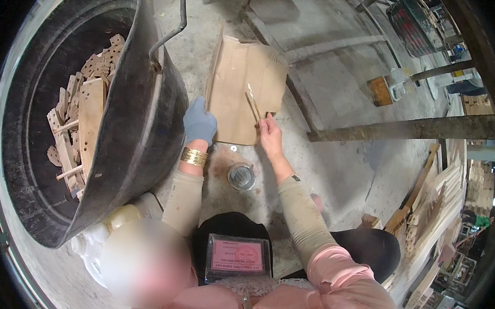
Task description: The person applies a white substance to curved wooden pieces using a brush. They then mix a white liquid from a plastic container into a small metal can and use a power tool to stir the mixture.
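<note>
A flat piece of brown cardboard (pixel 235 74) lies on the concrete floor in front of me. My left hand (pixel 200 122), in a blue-grey glove, has its fingers curled at the cardboard's left edge and appears to grip it. Bare, my right hand (pixel 269 136) pinches a thin stick like a small brush (pixel 254 103), whose pale tip points away over the cardboard. That hand is by the cardboard's near right corner, beside a small notch. Between my forearms stands a small round tin (pixel 240 177) with something grey inside. A small white disc (pixel 233 148) lies just beyond it.
A large black tub (pixel 165 104) leans at my left, holding several drilled wooden pieces (pixel 91 111) and dowels. A metal frame (pixel 396 127) stands at the right. Wooden strips (pixel 431 205) are stacked farther right. An orange-brown box (pixel 380 92) sits beyond the frame.
</note>
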Demonstrator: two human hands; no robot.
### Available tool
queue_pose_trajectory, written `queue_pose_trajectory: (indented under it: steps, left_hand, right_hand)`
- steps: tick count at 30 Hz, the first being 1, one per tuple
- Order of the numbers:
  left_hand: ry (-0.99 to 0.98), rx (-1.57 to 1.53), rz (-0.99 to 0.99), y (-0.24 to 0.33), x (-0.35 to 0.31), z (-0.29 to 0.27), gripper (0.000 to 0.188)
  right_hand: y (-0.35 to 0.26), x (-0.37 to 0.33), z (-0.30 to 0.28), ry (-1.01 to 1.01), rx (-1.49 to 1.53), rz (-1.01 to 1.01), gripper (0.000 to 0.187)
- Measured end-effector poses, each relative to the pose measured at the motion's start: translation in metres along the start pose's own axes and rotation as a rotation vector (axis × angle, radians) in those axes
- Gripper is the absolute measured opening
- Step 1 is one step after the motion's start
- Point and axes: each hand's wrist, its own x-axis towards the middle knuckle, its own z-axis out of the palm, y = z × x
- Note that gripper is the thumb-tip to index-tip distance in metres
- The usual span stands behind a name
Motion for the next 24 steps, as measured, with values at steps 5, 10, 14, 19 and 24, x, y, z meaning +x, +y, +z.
queue_pose_trajectory:
  steps: [5,10,14,19,24]
  left_hand:
    - [-0.088,0.087,-0.068,-0.011,0.001,0.007,0.012]
    - [-0.246,0.047,-0.171,-0.017,0.009,0.007,0.024]
    - [-0.302,0.156,-0.203,-0.014,0.006,0.005,0.048]
    - [-0.456,0.202,-0.232,0.006,0.011,0.003,0.064]
    - [-0.464,0.219,-0.225,0.000,0.014,0.002,0.062]
  right_hand:
    - [-0.016,-0.013,-0.002,-0.022,0.098,0.380,0.024]
    - [-0.014,0.006,-0.002,0.059,-0.200,0.011,0.023]
    - [-0.016,0.030,0.031,0.004,-0.144,-0.029,0.021]
    - [-0.009,0.038,0.059,-0.025,-0.310,-0.112,0.021]
    - [-0.017,0.042,0.062,-0.197,-0.682,-0.141,0.017]
